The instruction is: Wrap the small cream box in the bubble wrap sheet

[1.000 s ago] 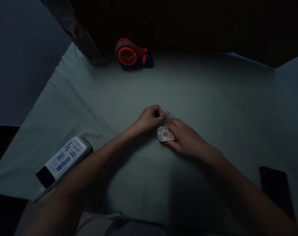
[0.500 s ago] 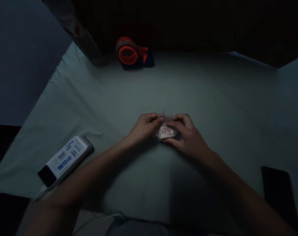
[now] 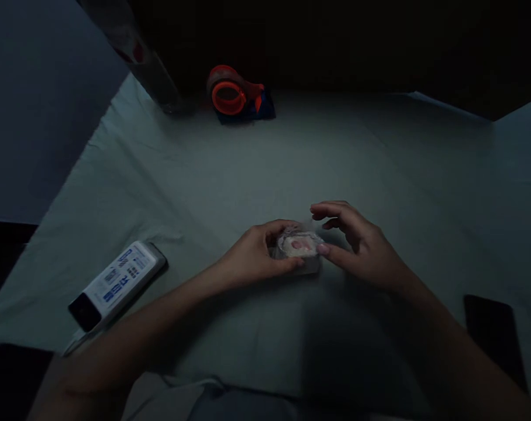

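Note:
A small whitish packet (image 3: pixel 301 244) with reddish marks, wrapped in crinkled clear plastic, is just above the cloth in the middle of the head view. My left hand (image 3: pixel 265 252) grips it from the left, thumb along the near side and fingers around the far side. On the other side, my right hand (image 3: pixel 357 242) has its fingers spread apart. Its thumb tip touches or nearly touches the packet's right edge, while the fingers stay clear of it. Dim light hides what is inside the wrap.
An orange and blue tape dispenser (image 3: pixel 237 96) stands at the back. To the left lies a white device with blue print (image 3: pixel 120 278) and a cable. A dark flat object, phone-like, (image 3: pixel 496 333) lies at the right. A clear-wrapped roll (image 3: pixel 147 70) leans at the back left.
Both hands were pinching the plastic on top of the packet. Now my right hand has opened and moved right, and my left hand has wrapped around the packet, which is turned and slightly nearer.

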